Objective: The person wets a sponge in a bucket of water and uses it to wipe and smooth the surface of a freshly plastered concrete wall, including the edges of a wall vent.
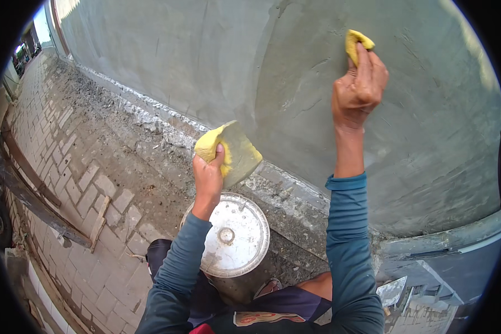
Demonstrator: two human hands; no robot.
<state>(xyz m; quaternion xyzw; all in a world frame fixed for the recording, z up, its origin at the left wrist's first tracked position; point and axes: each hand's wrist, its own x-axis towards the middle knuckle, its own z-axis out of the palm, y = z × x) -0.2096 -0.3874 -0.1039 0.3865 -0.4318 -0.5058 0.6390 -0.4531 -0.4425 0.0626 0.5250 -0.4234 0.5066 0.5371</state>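
Observation:
My left hand [207, 181] grips a thick yellow sponge block [240, 153], thumb pressed into its face, which is smeared with grey cement. It is held in the air in front of the wall's foot. Higher up and to the right, my right hand [362, 89] pinches a smaller yellow sponge piece [355, 42] at the wall surface. The grey plastered wall [306, 106] has a darker, damp-looking area around that hand, with faint streaks and ridges. Below my left hand is a round white lid or upturned bucket base [242, 234], spattered with grey.
Rough rubble and a broken ledge [172, 122] run along the wall's foot. Brick paving [106, 278] spreads to the left, with a short wooden strip [100, 224] and a long dark beam [36, 192]. A flat cement-smeared plate [392, 291] is at lower right, near a ledge [445, 242].

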